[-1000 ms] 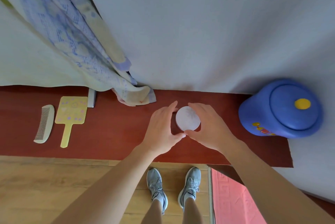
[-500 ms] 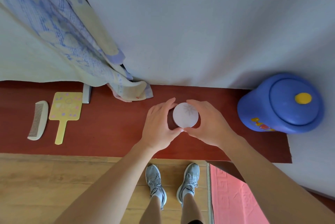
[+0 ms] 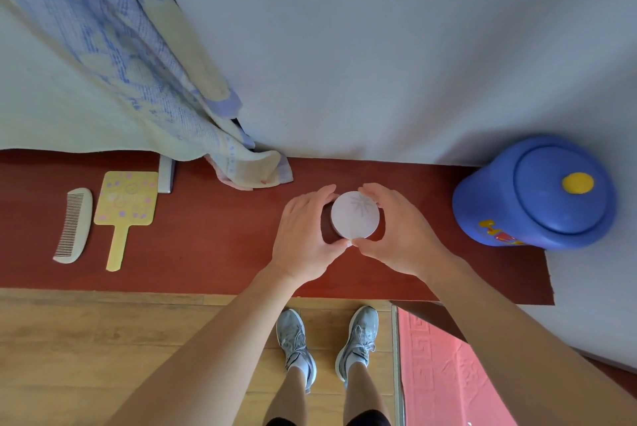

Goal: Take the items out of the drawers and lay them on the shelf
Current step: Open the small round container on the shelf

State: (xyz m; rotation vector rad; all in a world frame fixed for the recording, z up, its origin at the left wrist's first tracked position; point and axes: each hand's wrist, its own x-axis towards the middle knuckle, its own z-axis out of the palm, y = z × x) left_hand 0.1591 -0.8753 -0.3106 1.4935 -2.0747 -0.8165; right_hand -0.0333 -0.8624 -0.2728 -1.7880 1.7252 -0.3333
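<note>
A small round jar with a white lid (image 3: 355,214) stands on the red-brown shelf (image 3: 213,236), near its middle. My left hand (image 3: 306,236) curls around the jar's left side and my right hand (image 3: 400,232) around its right side; the thumbs meet at the front. Both hands touch the jar. A cream comb (image 3: 73,225) and a yellow hand mirror (image 3: 124,210) lie flat at the shelf's left end. No drawer is in view.
A big blue lidded jar (image 3: 541,194) with a yellow knob stands at the shelf's right end. A patterned cloth (image 3: 144,81) hangs down to the shelf's back edge, beside a grey flat object (image 3: 165,175). Below are wooden floor, my shoes and a pink surface (image 3: 444,374).
Both hands have closed in slightly around the small jar; it stays at nearly the same spot on the shelf. The camera has shifted a little.
</note>
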